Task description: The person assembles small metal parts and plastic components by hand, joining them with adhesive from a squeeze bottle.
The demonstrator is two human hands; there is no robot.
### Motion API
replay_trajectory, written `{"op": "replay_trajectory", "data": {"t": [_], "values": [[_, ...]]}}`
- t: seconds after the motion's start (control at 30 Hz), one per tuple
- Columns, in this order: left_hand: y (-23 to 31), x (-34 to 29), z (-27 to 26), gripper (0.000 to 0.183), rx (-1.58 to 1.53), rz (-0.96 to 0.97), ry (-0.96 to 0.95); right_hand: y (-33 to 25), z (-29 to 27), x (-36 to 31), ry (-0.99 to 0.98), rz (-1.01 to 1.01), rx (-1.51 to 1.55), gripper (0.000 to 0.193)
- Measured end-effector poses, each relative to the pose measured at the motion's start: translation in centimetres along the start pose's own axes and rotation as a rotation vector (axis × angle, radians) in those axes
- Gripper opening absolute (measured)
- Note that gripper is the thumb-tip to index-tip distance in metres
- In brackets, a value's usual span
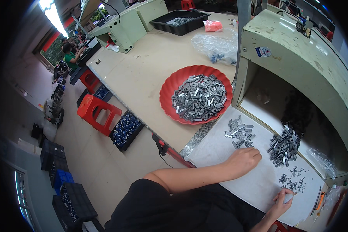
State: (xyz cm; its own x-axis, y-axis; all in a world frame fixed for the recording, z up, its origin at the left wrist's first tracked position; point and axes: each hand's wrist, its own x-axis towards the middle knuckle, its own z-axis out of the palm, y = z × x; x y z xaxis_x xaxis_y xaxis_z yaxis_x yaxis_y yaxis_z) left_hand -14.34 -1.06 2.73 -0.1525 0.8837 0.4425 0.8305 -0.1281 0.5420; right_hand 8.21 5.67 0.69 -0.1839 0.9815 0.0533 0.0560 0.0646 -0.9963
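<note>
My left hand (244, 158) rests on a white sheet (255, 181), fingers curled, right beside a loose group of small grey metal parts (240, 133); whether it grips one I cannot tell. My right hand (284, 199) pinches a small pale object at the sheet's near edge, next to a scatter of tiny dark pieces (294, 181). A denser pile of grey parts (284, 147) lies to the right. A red dish (196, 94) heaped with the same grey parts sits further back on the beige table (143, 73).
A pale green machine housing (298, 58) overhangs the sheet on the right. A black tray (180, 21), a clear plastic bag (216, 46) and a pink box (213, 26) lie at the back. Red stools (96, 112) and crates of blue parts (126, 129) stand on the floor; another person (70, 56) works far left.
</note>
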Motion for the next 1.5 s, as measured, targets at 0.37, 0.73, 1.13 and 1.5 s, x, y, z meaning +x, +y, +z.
{"op": "replay_trajectory", "data": {"t": [0.37, 0.73, 1.13, 1.5], "values": [[-0.6, 1.3, -2.6, 0.016, 0.114, -0.033, 0.118, 0.0, 0.5, 0.0, 0.085, -0.087, -0.174, 0.005], [-2.8, 0.6, -5.4, 0.019, 0.283, -0.076, 0.091, -1.1, 2.0, 0.4, 0.036, -0.158, -0.169, 0.006], [-3.4, -0.2, 0.0, 0.018, 0.302, 0.127, 0.112, 0.4, 0.1, -0.8, 0.09, -0.071, -0.138, 0.005], [-3.6, 0.1, -1.9, 0.022, 0.23, 0.074, 0.161, -0.2, 0.4, -0.1, 0.029, -0.095, -0.153, 0.005]]}}
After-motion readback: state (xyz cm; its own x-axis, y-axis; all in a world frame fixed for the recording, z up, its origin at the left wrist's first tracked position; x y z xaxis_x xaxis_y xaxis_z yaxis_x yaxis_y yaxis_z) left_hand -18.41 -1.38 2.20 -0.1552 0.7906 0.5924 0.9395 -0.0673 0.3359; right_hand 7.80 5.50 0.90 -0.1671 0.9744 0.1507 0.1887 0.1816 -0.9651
